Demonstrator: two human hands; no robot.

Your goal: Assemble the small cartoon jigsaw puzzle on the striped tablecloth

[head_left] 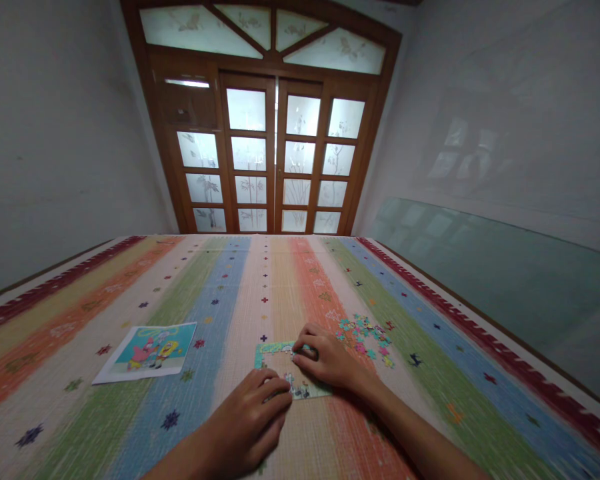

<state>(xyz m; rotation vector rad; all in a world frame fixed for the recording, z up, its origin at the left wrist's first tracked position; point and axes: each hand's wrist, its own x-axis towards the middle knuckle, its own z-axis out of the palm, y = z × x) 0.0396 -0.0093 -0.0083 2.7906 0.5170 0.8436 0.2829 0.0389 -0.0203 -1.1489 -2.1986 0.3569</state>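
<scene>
A partly assembled jigsaw puzzle (pixel 266 348) lies on the striped tablecloth, its border mostly joined and its middle showing bare. Over its right side, my right hand (pixel 325 357) is closed in a pinch, thumb and forefinger meeting around a small puzzle piece at the inner edge. My left hand (pixel 253 420) rests at the lower left corner with curled fingers pressed together; the fingertips touch the lower border, and whatever they hold is hidden. Loose puzzle pieces (pixel 365 339) in teal, pink and yellow are heaped right of my right hand.
A printed cartoon picture (pixel 153 352) lies flat on the left of the tablecloth (pixel 220 313). Behind the table stand wooden doors with frosted panes (pixel 249 153). A greenish glass panel (pixel 480 280) leans along the right wall.
</scene>
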